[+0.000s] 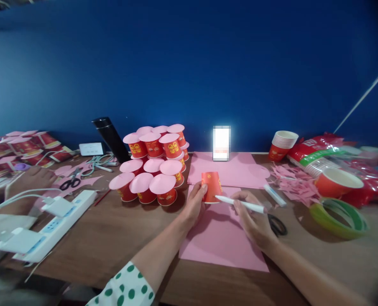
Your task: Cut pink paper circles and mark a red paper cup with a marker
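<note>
My left hand (pixel 195 204) grips a red paper cup (pixel 212 183) from its left side, over the pink paper sheet (pixel 222 238). The cup is turned bottom up, its pale rim facing down. In my right hand (pixel 252 221) is a white marker (pixel 241 204), its tip close to the cup's lower edge; I cannot tell whether it touches the cup or the paper. Black scissors (pixel 277 224) lie partly hidden beside my right hand. Left of my hands stand stacked red cups with pink paper discs (pixel 162 184) on top.
A phone (pixel 221 142) leans on the blue wall behind. At right are stacked cups (pixel 281 146), paper scraps (pixel 295 182), a glue stick (pixel 274 195) and green tape (pixel 338 219). Leftward are a power strip (pixel 57 227), a black flask (pixel 111 138) and another person's hand (pixel 31 185).
</note>
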Tool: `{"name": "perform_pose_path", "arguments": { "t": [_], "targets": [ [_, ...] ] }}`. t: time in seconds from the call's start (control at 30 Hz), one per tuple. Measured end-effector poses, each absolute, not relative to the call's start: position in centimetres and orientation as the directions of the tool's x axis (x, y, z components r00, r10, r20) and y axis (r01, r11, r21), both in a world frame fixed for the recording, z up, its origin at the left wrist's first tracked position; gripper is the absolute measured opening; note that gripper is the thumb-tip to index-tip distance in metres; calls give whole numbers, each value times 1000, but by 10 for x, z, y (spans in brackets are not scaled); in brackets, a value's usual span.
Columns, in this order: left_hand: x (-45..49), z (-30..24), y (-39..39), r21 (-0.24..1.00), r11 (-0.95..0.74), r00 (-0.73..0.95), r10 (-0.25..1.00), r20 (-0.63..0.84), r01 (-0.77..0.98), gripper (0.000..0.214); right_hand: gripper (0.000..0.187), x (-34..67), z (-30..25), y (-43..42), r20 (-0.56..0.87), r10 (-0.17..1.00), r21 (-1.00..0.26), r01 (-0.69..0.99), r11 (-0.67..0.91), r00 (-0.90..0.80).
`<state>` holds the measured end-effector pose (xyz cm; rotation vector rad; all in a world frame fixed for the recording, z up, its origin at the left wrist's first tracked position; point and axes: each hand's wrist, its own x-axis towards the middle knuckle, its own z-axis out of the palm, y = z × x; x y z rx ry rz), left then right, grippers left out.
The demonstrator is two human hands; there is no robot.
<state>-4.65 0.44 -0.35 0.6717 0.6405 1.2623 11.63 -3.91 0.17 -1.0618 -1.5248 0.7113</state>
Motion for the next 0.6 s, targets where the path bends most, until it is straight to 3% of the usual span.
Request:
{"name": "perform_pose_path", "arguments": {
  "t": [0.33,0.6],
  "targets": [
    [-45,5,0,772,162,168,983,-73,-615,32,16,117,-2,-40,461,887,-870,199,450,9],
    [-48,-9,6,797,196,178,977,-113,-571,36,9,115,14,-45,558,828,-755,379,536,-59]
  ]
}}
